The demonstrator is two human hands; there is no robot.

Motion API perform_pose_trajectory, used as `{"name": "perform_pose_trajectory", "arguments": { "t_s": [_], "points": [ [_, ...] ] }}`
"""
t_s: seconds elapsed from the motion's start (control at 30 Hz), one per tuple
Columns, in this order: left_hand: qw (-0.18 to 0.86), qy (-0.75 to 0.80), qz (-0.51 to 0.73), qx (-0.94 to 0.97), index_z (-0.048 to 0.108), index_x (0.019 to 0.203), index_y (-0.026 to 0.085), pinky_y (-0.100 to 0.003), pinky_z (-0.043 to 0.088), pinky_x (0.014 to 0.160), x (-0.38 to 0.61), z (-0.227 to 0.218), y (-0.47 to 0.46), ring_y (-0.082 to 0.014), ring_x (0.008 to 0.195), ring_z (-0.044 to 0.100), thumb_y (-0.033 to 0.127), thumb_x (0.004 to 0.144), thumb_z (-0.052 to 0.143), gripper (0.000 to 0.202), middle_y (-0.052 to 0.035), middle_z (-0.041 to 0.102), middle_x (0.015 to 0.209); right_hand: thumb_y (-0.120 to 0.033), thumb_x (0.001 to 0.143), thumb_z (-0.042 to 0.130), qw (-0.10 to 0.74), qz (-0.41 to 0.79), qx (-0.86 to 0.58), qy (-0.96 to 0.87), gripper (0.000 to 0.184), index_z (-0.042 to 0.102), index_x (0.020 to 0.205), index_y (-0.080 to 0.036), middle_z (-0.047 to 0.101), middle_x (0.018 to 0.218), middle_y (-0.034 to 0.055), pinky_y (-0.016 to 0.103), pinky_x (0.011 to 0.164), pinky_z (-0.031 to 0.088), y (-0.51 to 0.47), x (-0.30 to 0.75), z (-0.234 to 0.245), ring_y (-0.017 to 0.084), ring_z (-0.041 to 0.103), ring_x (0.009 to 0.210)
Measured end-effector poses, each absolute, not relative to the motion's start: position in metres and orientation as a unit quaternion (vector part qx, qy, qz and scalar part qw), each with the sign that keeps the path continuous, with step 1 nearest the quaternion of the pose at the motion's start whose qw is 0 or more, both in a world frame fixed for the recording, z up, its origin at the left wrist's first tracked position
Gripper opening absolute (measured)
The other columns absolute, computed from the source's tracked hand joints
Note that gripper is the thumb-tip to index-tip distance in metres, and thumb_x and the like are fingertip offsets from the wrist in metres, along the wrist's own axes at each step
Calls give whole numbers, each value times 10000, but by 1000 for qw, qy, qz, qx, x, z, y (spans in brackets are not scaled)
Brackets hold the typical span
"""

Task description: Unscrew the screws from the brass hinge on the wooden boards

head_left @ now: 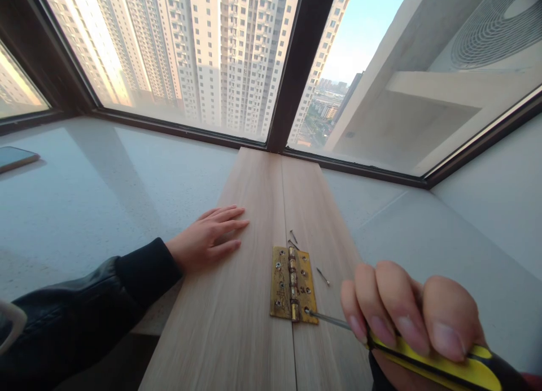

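A brass hinge point(281, 289) lies opened flat across the seam between two pale wooden boards point(237, 323). Screws sit in the holes of its left leaf. In my right hand point(406, 306) is a yellow and black screwdriver point(444, 368), fingers wrapped round its handle. The screwdriver's tip meets the lowest hole of the right leaf; whether a screw head is under it is hard to make out. My left hand point(212, 237) rests on the left board with fingers stretched out, holding nothing. Beside the hinge lies a loose screw point(323, 276), and a few more lie above it.
The boards lie on a white speckled sill point(169, 170) and reach the dark window frame point(292, 74). A phone-like flat object point(17, 158) lies at the far left. Outside are tall buildings and a fan unit point(503, 24).
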State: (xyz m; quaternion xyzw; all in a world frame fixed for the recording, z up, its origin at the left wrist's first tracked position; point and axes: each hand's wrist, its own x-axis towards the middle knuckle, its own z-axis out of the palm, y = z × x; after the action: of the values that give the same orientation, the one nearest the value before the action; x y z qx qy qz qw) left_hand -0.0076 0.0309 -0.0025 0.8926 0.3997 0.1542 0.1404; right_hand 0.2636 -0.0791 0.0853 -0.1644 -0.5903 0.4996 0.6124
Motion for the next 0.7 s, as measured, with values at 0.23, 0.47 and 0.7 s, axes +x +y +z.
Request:
{"name": "perform_pose_trajectory", "arguments": {
  "t_s": [0.23,0.47,0.7],
  "points": [
    [139,401,153,892,468,1358,238,-457,243,1135,-8,-3,31,-249,1394,257,474,928,407,495,-54,323,1501,-481,1003,417,588,528,-149,-595,335,623,847,-268,320,396,-81,249,413,351,-82,249,94,106,283,304],
    [135,400,155,893,477,1351,236,-464,252,1129,-6,-2,31,-257,1388,269,467,926,409,488,-56,335,1495,-352,886,682,633,467,-177,-592,143,588,842,-253,519,650,-37,270,488,427,-88,266,81,129,479,513],
    [140,402,151,892,469,1357,244,-472,252,1128,-7,-3,31,-251,1395,255,483,925,412,497,-58,322,1500,-421,933,597,645,436,-173,-603,199,665,1025,-258,462,539,-33,241,434,405,-79,265,79,127,431,451]
  ]
}}
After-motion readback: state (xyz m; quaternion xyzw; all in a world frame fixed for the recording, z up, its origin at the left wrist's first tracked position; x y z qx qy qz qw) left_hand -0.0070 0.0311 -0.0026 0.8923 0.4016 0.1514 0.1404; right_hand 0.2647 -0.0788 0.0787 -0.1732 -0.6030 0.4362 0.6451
